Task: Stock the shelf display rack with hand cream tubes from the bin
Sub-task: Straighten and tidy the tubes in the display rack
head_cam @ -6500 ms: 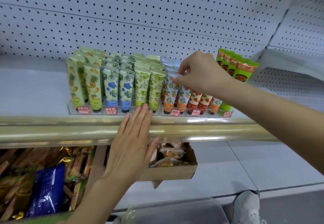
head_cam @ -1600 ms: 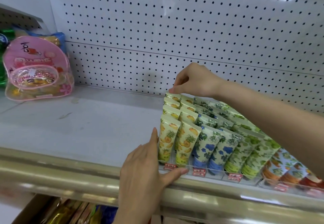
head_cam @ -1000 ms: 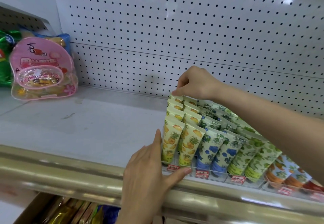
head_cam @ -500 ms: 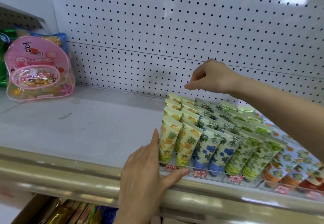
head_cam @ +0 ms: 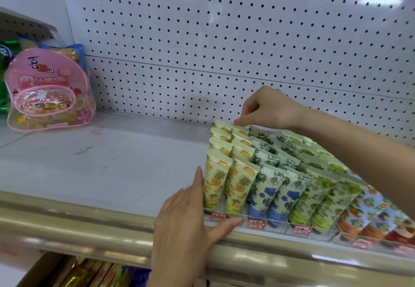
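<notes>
White pegboard (head_cam: 224,28), dotted with dark holes, backs a pale, scuffed shelf (head_cam: 112,163) with a glossy beige rail (head_cam: 78,226) along its front edge.

The left hand (head_cam: 188,228) is relaxed and flat. Its straight fingers lie against the left end of the clear plastic display rack (head_cam: 278,225), and the thumb lies along the rack's front lip, under the first tubes. The right hand (head_cam: 271,109) is curled over the rack's back left corner. Its thumb and forefinger pinch the crimped top of the rearmost pineapple tube (head_cam: 241,131).

The hand cream tubes (head_cam: 276,187) stand caps down in the rack at the front edge of the shelf, toward its right end. They are flat at the top, round at the base, and lean back in stepped rows. From left to right their prints run: yellow pineapple, blue flower, green fruit, then orange. The far right is blurred. Small red price labels (head_cam: 256,223) sit on the rack's front lip.

The right forearm crosses above the rear green tubes and hides some of them.

A pink see-through pouch (head_cam: 45,91) of sweets leans at the shelf's back left corner. Shiny packets (head_cam: 89,273) show below the rail.
</notes>
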`<state>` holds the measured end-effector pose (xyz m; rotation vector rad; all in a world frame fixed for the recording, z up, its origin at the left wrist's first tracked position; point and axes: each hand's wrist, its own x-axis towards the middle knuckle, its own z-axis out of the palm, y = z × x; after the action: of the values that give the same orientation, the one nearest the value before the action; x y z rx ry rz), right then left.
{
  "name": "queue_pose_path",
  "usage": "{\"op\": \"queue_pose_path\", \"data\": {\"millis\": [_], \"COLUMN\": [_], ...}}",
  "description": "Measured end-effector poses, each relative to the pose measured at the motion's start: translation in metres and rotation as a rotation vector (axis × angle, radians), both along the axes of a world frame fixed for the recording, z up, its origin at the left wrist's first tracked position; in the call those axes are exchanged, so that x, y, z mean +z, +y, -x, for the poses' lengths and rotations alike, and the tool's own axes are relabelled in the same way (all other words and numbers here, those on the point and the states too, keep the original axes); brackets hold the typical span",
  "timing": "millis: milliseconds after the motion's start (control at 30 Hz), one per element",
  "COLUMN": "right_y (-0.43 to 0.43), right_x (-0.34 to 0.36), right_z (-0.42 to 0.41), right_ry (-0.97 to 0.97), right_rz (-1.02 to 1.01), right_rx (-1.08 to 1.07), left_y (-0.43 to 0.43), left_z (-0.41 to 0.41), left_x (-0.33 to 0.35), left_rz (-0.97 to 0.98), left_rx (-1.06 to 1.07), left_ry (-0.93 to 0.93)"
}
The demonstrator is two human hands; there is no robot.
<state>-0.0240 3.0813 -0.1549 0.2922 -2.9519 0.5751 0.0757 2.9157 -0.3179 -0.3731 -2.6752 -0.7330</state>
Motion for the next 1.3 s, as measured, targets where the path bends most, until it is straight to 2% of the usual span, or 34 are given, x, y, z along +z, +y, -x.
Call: {"op": "queue_pose_path", "data": {"millis": [167, 567, 1000, 1300], "right_y": [-0.002, -0.007, 0.012, 0.055], "right_x": [0.0, -0.001, 0.02, 0.012], "right_z": [-0.001, -0.001, -0.006, -0.025], "right_ry": [-0.003, 0.011, 0.067, -0.038], "right_rz": [-0.003, -0.041, 0.025, 0.0], "right_rx": [-0.012, -0.053, -0.035, -0.086], "left_y": [-0.001, -0.001, -0.002, -0.002], "left_z": [-0.001, -0.003, -0.003, 0.0], "left_x": [-0.002, 0.001, 0.003, 0.004], "left_rz": [-0.048, -0.023, -0.043, 0.002], "left_rx": [-0.011, -0.007, 0.021, 0.059], "left_ry": [0.019, 0.04, 0.085, 0.027]}}
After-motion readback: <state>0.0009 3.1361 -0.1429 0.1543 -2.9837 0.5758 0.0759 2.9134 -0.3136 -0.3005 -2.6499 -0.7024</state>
